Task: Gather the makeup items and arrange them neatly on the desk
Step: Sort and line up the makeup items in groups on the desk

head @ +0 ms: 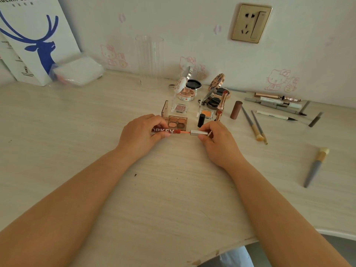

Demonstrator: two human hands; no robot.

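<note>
1. The left hand [141, 132] holds a red lip gloss tube [162, 131] with its fingers curled round it; the tube lies sideways, just above the worktop [96, 170].
2. The right hand [215, 139] pinches the silver cap [199, 132]; the cap is pulled a little way out, and a pink wand [185, 132] shows between cap and tube.
3. Just behind the hands sits an open eyeshadow palette [177, 122] with four colours; a small black cap [201, 120] stands beside it.
4. Further back are two open round compacts [185, 89] [216, 87]; an open lipstick [222, 100] stands near a brown cap [236, 109].
5. To the right, pens and pencils [277, 104] lie in a bunch; two thin brushes [254, 125] lie side by side.
6. One fat brush [316, 166] lies apart, near the right edge.
7. A clear cup [149, 60] stands by the wall; a coffee bag [32, 41] stands at the left.
</note>
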